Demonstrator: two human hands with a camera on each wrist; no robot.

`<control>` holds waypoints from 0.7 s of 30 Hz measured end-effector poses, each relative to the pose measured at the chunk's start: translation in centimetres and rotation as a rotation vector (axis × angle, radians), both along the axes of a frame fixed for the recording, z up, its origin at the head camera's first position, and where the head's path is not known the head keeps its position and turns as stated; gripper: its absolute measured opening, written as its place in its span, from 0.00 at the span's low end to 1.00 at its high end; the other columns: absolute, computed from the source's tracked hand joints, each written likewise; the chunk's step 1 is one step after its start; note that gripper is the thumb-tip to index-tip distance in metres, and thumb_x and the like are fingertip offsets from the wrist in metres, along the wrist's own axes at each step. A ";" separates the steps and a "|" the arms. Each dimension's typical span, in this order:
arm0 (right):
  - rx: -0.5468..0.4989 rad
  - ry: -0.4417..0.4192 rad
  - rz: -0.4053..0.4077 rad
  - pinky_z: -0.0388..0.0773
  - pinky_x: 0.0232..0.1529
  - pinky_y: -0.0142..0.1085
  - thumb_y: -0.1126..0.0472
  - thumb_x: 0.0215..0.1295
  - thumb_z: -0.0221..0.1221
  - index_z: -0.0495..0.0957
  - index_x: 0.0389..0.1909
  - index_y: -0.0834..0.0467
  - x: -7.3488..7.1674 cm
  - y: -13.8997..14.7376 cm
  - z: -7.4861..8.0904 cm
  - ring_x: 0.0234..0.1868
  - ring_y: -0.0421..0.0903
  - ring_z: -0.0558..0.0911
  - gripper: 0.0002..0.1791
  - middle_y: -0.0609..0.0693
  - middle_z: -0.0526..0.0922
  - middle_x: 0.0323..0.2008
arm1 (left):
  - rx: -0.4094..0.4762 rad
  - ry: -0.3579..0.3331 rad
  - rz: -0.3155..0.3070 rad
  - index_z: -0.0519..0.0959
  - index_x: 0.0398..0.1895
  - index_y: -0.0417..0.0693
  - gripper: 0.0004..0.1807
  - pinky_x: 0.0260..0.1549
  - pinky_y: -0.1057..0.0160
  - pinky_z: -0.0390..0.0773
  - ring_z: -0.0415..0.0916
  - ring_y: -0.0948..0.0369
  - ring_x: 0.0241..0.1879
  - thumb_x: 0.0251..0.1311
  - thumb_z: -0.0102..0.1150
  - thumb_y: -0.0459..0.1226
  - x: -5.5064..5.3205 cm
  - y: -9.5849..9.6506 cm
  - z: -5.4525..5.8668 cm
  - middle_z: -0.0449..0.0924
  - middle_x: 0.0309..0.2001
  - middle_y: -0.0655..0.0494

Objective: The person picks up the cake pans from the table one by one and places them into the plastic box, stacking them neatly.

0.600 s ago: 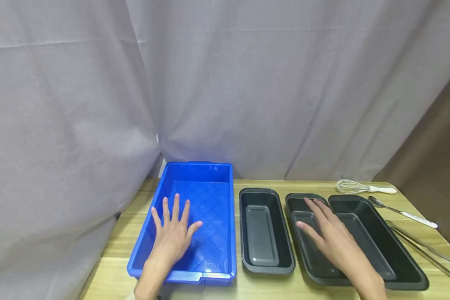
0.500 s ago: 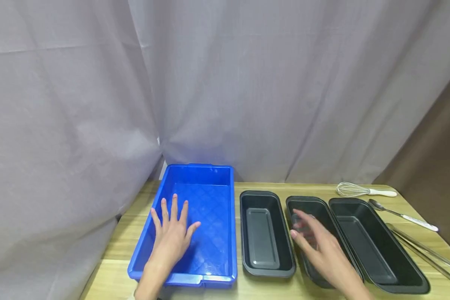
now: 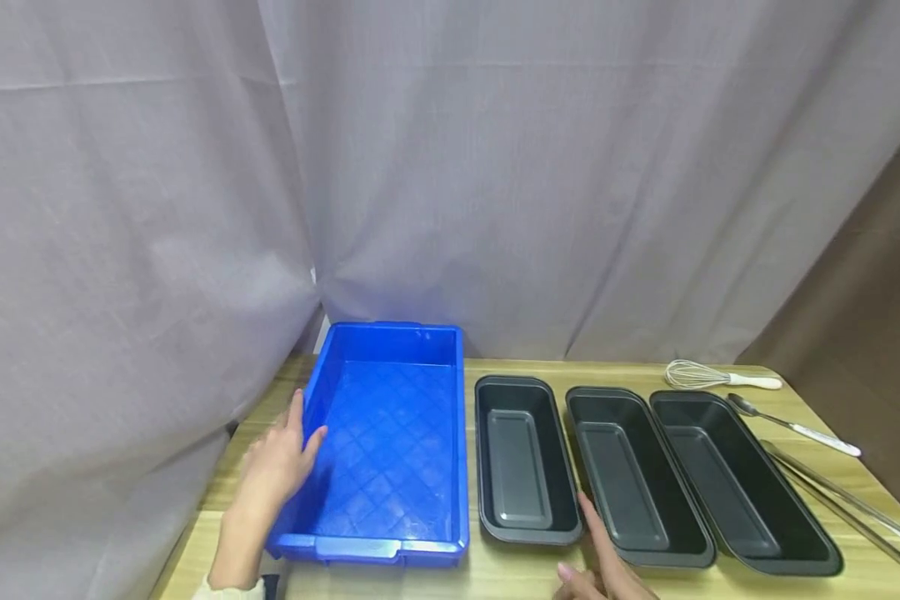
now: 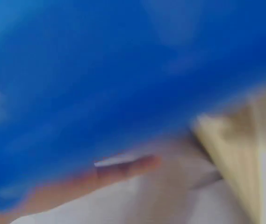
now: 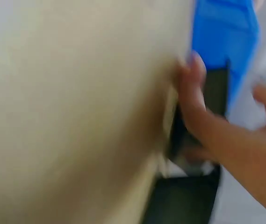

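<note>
Left hand (image 3: 273, 467) is straddling the blue bin's (image 3: 390, 450) left rim on the wooden table (image 3: 495, 579), thumb inside, fingers looking loosely extended, firm hold unclear. Right hand (image 3: 607, 571) is hovering by the left black pan (image 3: 521, 467), beside the middle black pan (image 3: 622, 479), index straight, gripping nothing. Spoon (image 3: 825, 437) is lying far right, any handle print too small to read.

I see a blue plastic bin (image 3: 386, 450) standing upright at left, with three dark rectangular loaf pans (image 3: 621, 479) upright along its right.
</note>
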State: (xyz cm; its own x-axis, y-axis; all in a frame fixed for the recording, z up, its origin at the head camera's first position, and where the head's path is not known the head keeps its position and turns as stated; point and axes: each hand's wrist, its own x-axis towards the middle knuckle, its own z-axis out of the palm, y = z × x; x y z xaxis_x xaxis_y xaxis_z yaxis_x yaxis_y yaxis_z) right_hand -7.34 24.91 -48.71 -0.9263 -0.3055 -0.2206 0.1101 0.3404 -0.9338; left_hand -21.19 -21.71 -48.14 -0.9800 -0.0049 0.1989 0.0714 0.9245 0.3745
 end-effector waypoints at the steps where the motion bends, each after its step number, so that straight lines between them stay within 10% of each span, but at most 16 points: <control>1: -0.054 -0.017 -0.047 0.92 0.40 0.46 0.57 0.85 0.56 0.13 0.86 0.57 0.0 -0.5 -0.4 0.44 0.59 0.92 0.59 0.90 0.34 0.79 | 0.008 0.013 -0.018 0.44 0.92 0.47 0.46 0.56 0.22 0.77 0.80 0.22 0.59 0.85 0.40 0.63 -1.0 -1.0 -2.0 0.73 0.73 0.25; 4: -0.155 -0.011 -0.172 0.89 0.36 0.39 0.58 0.87 0.53 0.15 0.87 0.52 -0.4 -1.4 -0.6 0.41 0.49 0.92 0.56 0.78 0.22 0.84 | 0.036 -0.010 -0.052 0.34 0.92 0.53 0.45 0.54 0.23 0.79 0.81 0.23 0.58 0.87 0.34 0.62 -2.5 -2.3 -4.5 0.75 0.72 0.26; 9: -0.193 0.000 -0.121 0.88 0.37 0.39 0.60 0.92 0.42 0.17 0.86 0.60 -1.3 -1.3 -0.7 0.38 0.49 0.92 0.45 0.88 0.54 0.75 | 0.079 -0.060 -0.060 0.36 0.92 0.50 0.44 0.61 0.27 0.80 0.80 0.28 0.64 0.87 0.47 0.46 -2.5 -1.9 -4.0 0.75 0.73 0.27; 13: -0.194 0.014 -0.074 0.88 0.37 0.38 0.59 0.93 0.40 0.23 0.87 0.63 -1.7 -1.0 -1.2 0.37 0.46 0.91 0.41 0.87 0.65 0.65 | 0.070 -0.035 -0.053 0.32 0.92 0.57 0.45 0.57 0.27 0.81 0.82 0.27 0.61 0.87 0.46 0.49 -4.0 -2.6 -6.5 0.78 0.70 0.26; 21: -0.276 -0.045 -0.074 0.89 0.34 0.40 0.57 0.91 0.46 0.28 0.90 0.52 -3.4 -1.8 -1.0 0.44 0.59 0.93 0.43 0.75 0.19 0.83 | 0.088 -0.015 -0.061 0.32 0.92 0.55 0.46 0.57 0.27 0.82 0.83 0.27 0.60 0.86 0.49 0.47 -4.1 -3.2 -7.2 0.79 0.67 0.24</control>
State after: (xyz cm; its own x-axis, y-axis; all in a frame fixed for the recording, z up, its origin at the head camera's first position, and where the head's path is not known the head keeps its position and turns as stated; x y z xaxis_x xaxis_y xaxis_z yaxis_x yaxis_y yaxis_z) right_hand -10.69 23.10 -49.70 -0.9393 -0.2920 -0.1799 0.1685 0.0640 -0.9836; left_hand -25.26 -24.93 -55.31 -0.9818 0.0385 0.1861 0.1209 0.8821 0.4553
